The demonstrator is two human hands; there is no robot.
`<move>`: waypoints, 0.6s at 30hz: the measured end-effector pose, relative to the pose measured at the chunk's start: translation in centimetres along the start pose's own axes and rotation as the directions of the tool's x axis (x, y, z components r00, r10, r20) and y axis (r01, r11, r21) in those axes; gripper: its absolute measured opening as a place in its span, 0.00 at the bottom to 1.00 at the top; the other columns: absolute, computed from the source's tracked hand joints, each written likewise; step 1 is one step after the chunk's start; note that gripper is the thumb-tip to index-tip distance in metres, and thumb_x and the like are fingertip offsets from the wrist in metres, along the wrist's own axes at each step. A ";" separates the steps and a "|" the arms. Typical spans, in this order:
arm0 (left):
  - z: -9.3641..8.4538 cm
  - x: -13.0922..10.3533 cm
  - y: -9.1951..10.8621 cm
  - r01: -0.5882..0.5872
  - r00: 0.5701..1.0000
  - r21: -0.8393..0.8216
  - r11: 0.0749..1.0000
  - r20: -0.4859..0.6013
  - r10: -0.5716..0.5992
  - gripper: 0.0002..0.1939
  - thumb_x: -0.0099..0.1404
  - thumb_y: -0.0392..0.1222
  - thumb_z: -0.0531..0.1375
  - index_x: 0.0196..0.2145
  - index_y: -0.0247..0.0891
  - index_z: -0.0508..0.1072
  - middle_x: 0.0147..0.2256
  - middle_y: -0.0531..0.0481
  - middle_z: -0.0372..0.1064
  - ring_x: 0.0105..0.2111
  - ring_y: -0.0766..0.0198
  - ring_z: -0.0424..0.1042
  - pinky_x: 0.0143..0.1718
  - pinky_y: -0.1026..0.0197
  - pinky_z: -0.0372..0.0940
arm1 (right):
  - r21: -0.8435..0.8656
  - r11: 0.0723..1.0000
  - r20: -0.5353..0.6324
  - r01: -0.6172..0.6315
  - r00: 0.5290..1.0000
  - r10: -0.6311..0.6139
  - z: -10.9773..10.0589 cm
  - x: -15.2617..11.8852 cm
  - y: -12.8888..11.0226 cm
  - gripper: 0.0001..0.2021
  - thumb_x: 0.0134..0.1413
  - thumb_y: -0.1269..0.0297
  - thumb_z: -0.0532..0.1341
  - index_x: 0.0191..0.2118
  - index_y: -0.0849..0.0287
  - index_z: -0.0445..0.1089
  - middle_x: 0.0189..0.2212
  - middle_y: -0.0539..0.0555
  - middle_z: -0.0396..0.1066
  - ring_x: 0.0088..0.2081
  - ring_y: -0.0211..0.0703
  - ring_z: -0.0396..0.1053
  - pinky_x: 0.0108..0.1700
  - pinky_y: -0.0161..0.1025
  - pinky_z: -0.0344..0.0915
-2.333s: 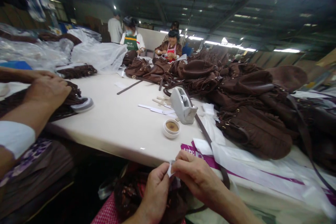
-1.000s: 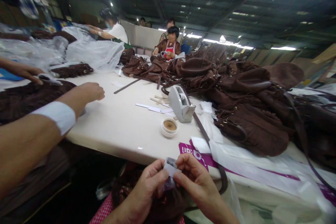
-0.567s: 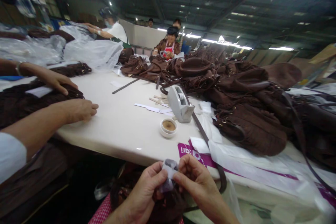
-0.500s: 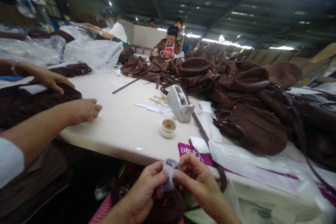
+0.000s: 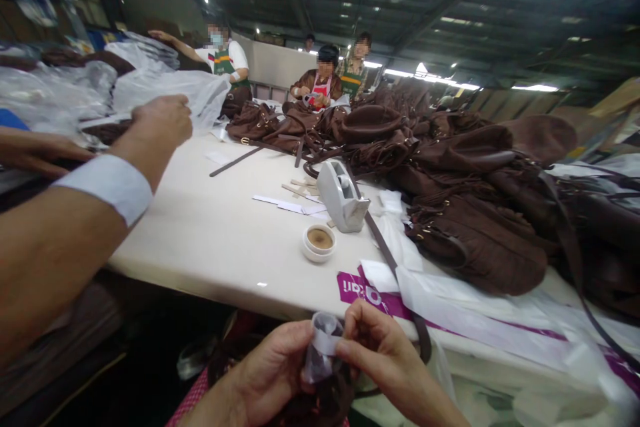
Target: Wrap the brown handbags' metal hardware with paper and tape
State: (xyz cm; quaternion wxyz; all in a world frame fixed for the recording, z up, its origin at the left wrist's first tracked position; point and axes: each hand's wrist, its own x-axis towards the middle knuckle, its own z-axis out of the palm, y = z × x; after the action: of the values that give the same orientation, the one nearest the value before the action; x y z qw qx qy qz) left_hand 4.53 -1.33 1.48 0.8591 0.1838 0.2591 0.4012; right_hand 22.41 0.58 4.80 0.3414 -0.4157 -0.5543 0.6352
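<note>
Both hands hold a translucent wrap [image 5: 323, 357] at the near edge of the pale surface [image 5: 210, 233].

The wrap stands rolled into a short tube above a dark brown item [image 5: 330, 401] at the lap, a paler band crossing its front. The left hand [image 5: 267, 363] has its fingers closed on the wrap's left side, thumb near the top; the right hand [image 5: 387, 350] has thumb and curled forefinger drawn nearly together on the band's right end, its other fingers loosely bent. Just beyond lies a purple printed sheet [image 5: 347, 288]; farther in, a round white container [image 5: 319, 255] sits near a grey tape dispenser [image 5: 336, 195], with brown bags [image 5: 483, 243] heaped to the right. At left, a co-worker's white-banded arm [image 5: 55, 240] reaches over the surface.
</note>
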 end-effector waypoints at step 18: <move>1.5 -0.3 -0.7 -0.215 0.967 0.104 0.971 -0.118 0.226 0.20 0.52 0.49 0.73 0.38 0.36 0.78 0.30 0.50 0.72 0.27 0.70 0.66 0.30 0.69 0.61 | -0.276 0.961 -0.260 0.020 0.961 -0.095 1.8 -0.7 0.0 0.09 0.49 0.59 0.63 0.27 0.57 0.65 0.22 0.46 0.63 0.26 0.38 0.61 0.29 0.35 0.57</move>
State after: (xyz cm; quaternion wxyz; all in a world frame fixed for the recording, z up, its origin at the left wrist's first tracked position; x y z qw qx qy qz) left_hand 5.69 -2.16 2.35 0.7814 0.2241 0.3100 0.4931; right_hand 21.05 -0.85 4.95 0.3726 -0.5249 -0.5959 0.4802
